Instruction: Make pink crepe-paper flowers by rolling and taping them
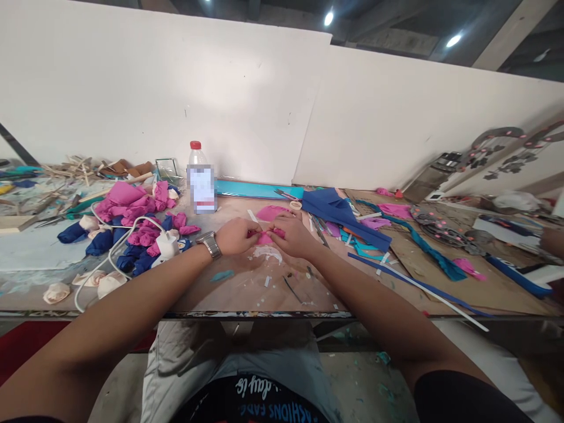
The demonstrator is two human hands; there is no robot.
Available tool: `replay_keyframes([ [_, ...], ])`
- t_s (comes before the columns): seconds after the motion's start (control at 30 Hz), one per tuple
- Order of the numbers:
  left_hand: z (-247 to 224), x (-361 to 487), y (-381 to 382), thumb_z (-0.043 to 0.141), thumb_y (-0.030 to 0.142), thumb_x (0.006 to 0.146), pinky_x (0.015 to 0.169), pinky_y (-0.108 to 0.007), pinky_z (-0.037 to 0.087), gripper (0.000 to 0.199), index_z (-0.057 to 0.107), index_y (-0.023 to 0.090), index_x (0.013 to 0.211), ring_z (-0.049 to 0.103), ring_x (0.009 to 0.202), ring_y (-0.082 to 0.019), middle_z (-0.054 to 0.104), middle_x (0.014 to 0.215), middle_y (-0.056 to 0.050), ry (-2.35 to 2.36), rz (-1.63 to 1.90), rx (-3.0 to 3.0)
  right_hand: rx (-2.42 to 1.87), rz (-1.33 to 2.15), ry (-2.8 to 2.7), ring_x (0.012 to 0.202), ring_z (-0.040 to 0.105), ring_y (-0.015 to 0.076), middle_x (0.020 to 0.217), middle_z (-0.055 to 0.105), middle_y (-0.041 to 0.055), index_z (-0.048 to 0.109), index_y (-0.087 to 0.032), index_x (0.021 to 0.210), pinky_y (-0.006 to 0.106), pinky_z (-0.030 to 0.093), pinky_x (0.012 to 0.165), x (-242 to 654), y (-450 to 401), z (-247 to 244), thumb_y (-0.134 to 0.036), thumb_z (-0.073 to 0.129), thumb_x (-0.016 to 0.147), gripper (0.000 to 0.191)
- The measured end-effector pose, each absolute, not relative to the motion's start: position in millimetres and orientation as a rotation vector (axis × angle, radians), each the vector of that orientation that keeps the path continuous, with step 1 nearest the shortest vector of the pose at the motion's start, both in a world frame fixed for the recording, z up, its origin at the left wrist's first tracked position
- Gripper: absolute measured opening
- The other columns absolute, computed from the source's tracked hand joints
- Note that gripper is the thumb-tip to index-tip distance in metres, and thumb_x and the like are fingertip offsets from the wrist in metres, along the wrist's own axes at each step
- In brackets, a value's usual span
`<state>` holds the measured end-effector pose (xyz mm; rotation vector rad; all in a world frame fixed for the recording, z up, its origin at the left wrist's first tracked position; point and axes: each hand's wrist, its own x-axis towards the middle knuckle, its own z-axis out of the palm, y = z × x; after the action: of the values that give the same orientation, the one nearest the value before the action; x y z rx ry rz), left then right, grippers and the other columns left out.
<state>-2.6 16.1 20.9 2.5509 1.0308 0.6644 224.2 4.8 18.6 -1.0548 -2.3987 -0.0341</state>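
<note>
Both hands meet over the middle of the table, pinching a small strip of pink fabric (266, 238) between them. My left hand (238, 236), with a metal watch at the wrist, grips the strip's left end. On its right end are the closed fingers of my right hand (291, 235). Just beyond the hands lies another pink fabric piece (271, 212), partly hidden by my right hand. A small round container (295, 205) with a brush across it stands behind my right hand. White smears mark the tabletop under the fingers.
Pink and blue fabric bundles (127, 205), a white cable and a charger (167, 247) lie at left. A bottle (196, 154) stands behind with a phone (201, 189) before it. Blue fabric (339, 214) and strips lie at right. Another person's hand (553, 242) shows at the far right.
</note>
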Motion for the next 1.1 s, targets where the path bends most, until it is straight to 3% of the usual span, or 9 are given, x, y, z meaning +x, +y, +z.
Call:
replay_keyframes([
  [0.2,25.3,-1.9,14.5,0.052,0.020,0.082,0.061,-0.029,0.031,0.021,0.072,0.017,0.077,0.055,0.063,-0.015,0.069,0.069,-0.002,1.119,0.634,2.519,-1.082,-0.029,-2.324,0.094,0.061,0.0228,0.080,0.070,0.0020,0.058,-0.020,0.075,0.041,0.027,0.097,222.9,3.6,20.3,-0.020,0.059,0.084,0.009],
  [0.57,25.4,-1.6,13.1,0.050,0.015,0.081,0.063,-0.026,0.037,0.021,0.071,0.017,0.080,0.059,0.063,-0.014,0.072,0.070,0.000,0.966,0.581,2.457,-1.098,0.010,-2.342,0.093,0.062,0.0224,0.081,0.072,0.0016,0.062,-0.020,0.077,0.040,0.026,0.095,221.5,1.8,20.1,-0.021,0.059,0.084,0.008],
  [0.73,28.2,-1.6,13.5,0.049,0.014,0.079,0.063,-0.027,0.037,0.022,0.070,0.017,0.074,0.059,0.065,-0.016,0.072,0.071,-0.002,1.057,0.559,2.498,-1.119,0.022,-2.311,0.092,0.062,0.0223,0.082,0.073,0.0024,0.061,-0.020,0.076,0.041,0.026,0.097,221.7,3.2,20.1,-0.020,0.058,0.081,0.006],
  [1.1,22.1,-5.3,23.2,0.048,0.017,0.084,0.066,-0.031,0.038,0.026,0.075,0.017,0.084,0.066,0.078,-0.024,0.075,0.083,-0.012,1.474,0.525,2.629,-1.253,-0.027,-2.159,0.092,0.061,0.0229,0.080,0.072,0.0016,0.065,-0.021,0.079,0.045,0.024,0.103,224.7,8.7,16.9,-0.024,0.061,0.083,0.006],
])
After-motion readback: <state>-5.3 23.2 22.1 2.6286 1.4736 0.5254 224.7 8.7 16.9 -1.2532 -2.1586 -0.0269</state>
